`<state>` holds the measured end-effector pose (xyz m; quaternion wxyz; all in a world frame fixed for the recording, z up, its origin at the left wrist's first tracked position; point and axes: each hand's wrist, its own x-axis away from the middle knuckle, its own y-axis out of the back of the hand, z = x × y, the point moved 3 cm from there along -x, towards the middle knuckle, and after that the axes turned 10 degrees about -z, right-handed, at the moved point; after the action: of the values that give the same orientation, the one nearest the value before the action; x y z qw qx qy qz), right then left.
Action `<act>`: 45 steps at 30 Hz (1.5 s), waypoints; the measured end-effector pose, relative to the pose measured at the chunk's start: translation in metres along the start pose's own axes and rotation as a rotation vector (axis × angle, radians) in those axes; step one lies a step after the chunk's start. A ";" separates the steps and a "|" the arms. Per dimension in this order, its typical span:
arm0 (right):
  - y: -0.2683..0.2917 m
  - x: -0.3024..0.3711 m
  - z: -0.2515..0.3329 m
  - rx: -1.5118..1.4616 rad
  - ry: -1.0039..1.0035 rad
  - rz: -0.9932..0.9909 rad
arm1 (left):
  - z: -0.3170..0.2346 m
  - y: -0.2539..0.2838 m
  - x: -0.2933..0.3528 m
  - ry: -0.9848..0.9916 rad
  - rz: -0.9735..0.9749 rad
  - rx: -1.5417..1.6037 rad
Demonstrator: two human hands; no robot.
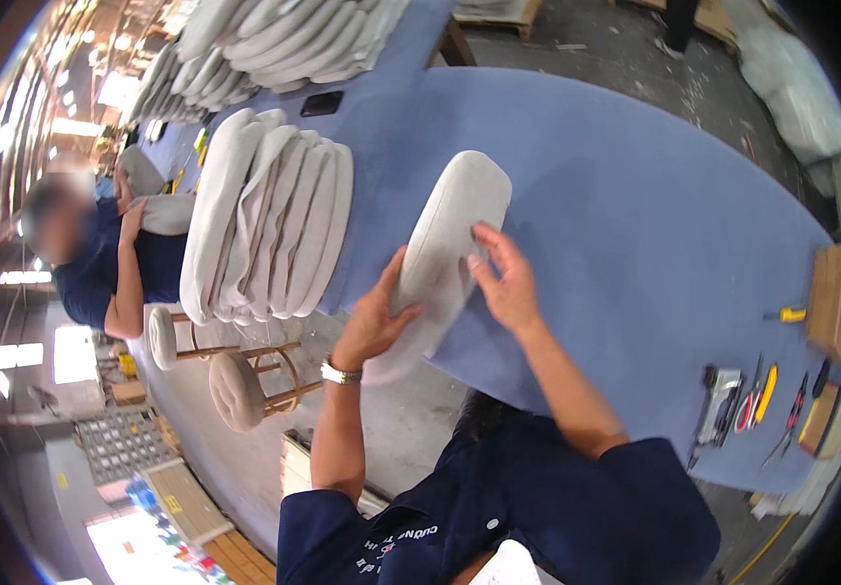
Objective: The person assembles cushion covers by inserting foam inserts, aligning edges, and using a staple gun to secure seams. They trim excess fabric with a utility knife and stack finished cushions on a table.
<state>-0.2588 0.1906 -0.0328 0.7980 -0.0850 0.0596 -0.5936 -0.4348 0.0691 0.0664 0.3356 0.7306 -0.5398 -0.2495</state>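
Observation:
A light grey fabric-covered cushion (454, 210), long with rounded ends, is tilted up over the near edge of the blue table. My left hand (376, 317) is closed on its left side, thumb across the near face. Against the cushion's right side, my right hand (508, 283) has its fingers apart and slightly bent, fingertips touching the fabric. The cushion's lower end is blurred. Left of it stands a row of similar grey cushions (269, 219), pressed together on edge.
On the blue table (615, 214), pliers (789, 414), a yellow-handled cutter (765, 395) and a staple gun (720, 405) lie at right. More cushions (289, 44) are piled at the far left, near a black phone (322, 103). A co-worker (98, 253) handles a cushion beside stools (237, 390).

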 end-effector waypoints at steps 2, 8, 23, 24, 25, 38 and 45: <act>0.037 -0.028 0.018 0.194 0.204 -0.056 | 0.004 -0.003 0.001 0.090 0.129 -0.214; 0.063 -0.111 0.065 0.793 0.453 0.571 | 0.021 -0.028 -0.005 -0.033 -0.083 -0.396; -0.029 -0.137 0.028 1.266 0.426 1.215 | 0.048 -0.027 -0.019 -0.049 -0.233 -0.437; -0.022 -0.133 0.022 1.207 0.544 1.163 | 0.048 -0.027 -0.020 -0.039 -0.227 -0.430; -0.015 -0.130 0.019 1.144 0.662 1.106 | 0.046 -0.028 -0.020 -0.031 -0.222 -0.426; -0.026 -0.094 0.039 1.182 0.681 0.928 | 0.038 -0.032 -0.012 0.026 -0.238 -0.477; -0.074 -0.070 0.007 1.238 0.746 1.014 | 0.031 -0.035 -0.020 0.129 -0.162 -0.570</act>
<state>-0.3464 0.2373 -0.0111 0.7968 0.5984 0.0145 -0.0830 -0.4416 0.0883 0.0193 0.5397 0.6621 -0.3654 -0.3700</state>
